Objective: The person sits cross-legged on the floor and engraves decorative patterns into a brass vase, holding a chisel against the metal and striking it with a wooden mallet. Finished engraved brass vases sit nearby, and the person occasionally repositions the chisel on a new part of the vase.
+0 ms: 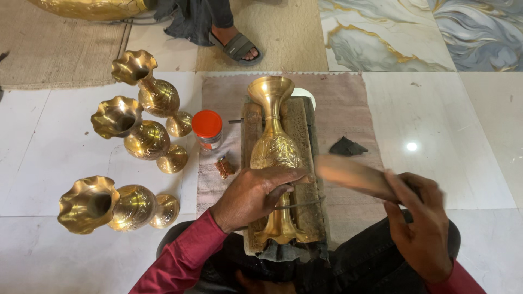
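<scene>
Pale marble floor, left hand [253, 195] steadying engraved brass vase [275, 149], right hand [422, 223] gripping wooden mallet [354, 175]

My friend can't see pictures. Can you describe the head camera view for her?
A left hand steadies a brass vase lying on a wooden block, while the right hand swings a blurred wooden stick. Three more vases lie left.

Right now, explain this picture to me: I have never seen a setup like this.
One camera on a seated person's head looks down at their own bare hands. The left hand steadies a brass vase lying on a wooden block and pinches a thin metal tool. The right hand holds a blurred wooden mallet. Three more brass vases lie on the tiled floor beside an orange-lidded jar. Another person's sandalled foot shows at the top.
</scene>
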`<state>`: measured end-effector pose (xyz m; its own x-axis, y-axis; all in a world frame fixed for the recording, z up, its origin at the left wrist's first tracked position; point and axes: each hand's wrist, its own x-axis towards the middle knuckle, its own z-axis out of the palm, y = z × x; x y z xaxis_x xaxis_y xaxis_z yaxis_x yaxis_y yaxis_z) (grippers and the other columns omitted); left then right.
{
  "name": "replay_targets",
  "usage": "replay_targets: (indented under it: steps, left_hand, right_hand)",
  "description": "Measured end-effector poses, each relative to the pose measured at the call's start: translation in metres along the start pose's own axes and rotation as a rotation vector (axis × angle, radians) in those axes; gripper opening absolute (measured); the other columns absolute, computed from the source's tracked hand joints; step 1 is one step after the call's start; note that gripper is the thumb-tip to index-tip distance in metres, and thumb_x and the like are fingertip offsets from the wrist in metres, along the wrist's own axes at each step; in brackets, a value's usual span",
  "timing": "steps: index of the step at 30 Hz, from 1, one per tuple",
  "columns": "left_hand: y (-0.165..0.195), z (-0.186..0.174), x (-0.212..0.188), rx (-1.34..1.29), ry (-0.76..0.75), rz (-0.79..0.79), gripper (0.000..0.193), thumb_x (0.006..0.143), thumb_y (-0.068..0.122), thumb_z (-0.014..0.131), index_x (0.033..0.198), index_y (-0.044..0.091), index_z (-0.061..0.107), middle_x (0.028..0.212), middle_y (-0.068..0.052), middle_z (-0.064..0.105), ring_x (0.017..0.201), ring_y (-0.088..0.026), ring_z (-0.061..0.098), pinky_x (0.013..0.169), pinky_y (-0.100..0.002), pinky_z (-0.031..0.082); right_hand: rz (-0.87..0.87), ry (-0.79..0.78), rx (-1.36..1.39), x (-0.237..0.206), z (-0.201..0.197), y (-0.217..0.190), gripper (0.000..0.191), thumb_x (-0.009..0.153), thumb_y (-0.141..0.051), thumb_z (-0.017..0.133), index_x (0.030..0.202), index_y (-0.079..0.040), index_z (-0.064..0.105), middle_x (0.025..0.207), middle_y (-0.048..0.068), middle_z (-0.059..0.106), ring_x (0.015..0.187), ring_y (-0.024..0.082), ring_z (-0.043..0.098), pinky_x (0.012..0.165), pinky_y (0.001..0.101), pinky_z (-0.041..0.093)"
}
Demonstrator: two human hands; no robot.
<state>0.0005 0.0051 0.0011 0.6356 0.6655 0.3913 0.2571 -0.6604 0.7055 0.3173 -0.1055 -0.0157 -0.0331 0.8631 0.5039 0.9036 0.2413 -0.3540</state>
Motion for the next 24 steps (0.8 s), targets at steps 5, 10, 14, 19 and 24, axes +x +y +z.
replay_targets:
  steps: [5, 10, 14, 19, 24]
  left_hand:
    - [-0.005, 0.002, -0.001, -0.059, -0.036, -0.029, 0.043, 0.09, 0.005, 0.074, 0.13, 0.019, 0.067, 0.13, -0.004, 0.073, 0.103, -0.022, 0.078, 0.088, -0.032, 0.066]
    - [-0.02, 0.009, -0.014, -0.049, 0.05, 0.069, 0.042, 0.09, 0.002, 0.075, 0.128, 0.018, 0.069, 0.126, -0.006, 0.075, 0.101, -0.021, 0.079, 0.088, -0.033, 0.067]
    - [-0.035, 0.013, -0.026, -0.146, 0.093, 0.026, 0.045, 0.089, -0.004, 0.073, 0.129, 0.015, 0.068, 0.119, -0.008, 0.078, 0.096, -0.018, 0.08, 0.081, -0.03, 0.069]
    - [-0.037, 0.017, -0.032, -0.198, 0.171, 0.026, 0.047, 0.088, -0.006, 0.074, 0.13, 0.013, 0.067, 0.112, -0.007, 0.079, 0.097, -0.018, 0.08, 0.081, -0.03, 0.068]
    - [-0.032, 0.012, -0.031, -0.12, 0.148, -0.014, 0.048, 0.082, -0.009, 0.074, 0.125, 0.012, 0.07, 0.113, -0.01, 0.078, 0.09, -0.019, 0.08, 0.073, -0.03, 0.066]
  right_hand:
    - [0.15, -0.096, 0.031, -0.002, -0.002, -0.003, 0.05, 0.09, -0.008, 0.07, 0.137, -0.018, 0.057, 0.11, 0.014, 0.059, 0.097, 0.026, 0.059, 0.085, 0.0457, 0.047]
    - [0.01, -0.167, -0.131, 0.007, -0.002, -0.012, 0.062, 0.086, -0.009, 0.068, 0.146, -0.02, 0.057, 0.119, 0.014, 0.063, 0.108, 0.03, 0.059, 0.092, 0.0478, 0.043]
    - [-0.01, -0.247, -0.214, 0.014, 0.003, -0.016, 0.061, 0.087, -0.01, 0.067, 0.145, -0.025, 0.058, 0.118, 0.012, 0.064, 0.106, 0.029, 0.06, 0.093, 0.0498, 0.044]
    - [-0.086, -0.266, -0.283, 0.03, 0.002, -0.018, 0.059, 0.088, -0.011, 0.067, 0.145, -0.027, 0.057, 0.117, 0.011, 0.064, 0.104, 0.029, 0.062, 0.093, 0.0503, 0.046]
    - [-0.152, -0.159, -0.207, 0.049, -0.013, -0.023, 0.064, 0.086, -0.01, 0.07, 0.147, -0.023, 0.056, 0.121, 0.014, 0.063, 0.107, 0.029, 0.062, 0.096, 0.0486, 0.046]
